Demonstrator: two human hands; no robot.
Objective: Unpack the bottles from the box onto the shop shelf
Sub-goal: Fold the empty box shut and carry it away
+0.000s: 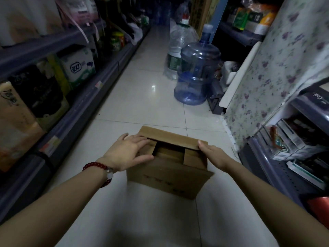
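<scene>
While the brown cardboard box [169,166] sits on the pale tiled floor [142,107] at lower centre of the frame, a person reaches both bare arms down to it. Their left hand [127,151], with a red bead bracelet [99,168] on its wrist, lies flat on the left top flap with straight, loosely spread fingers [142,139]. Their right hand [214,155] rests against the box's right edge, thumb on the rim; how its fingers lie is hidden. Flaps are part open, showing only cardboard inside; no bottles can be seen. Unpacking appears not yet begun: the box needs opening, and every bottle is left to move. Dark grey shop shelves [85,102] of packaged goods line the left side.
</scene>
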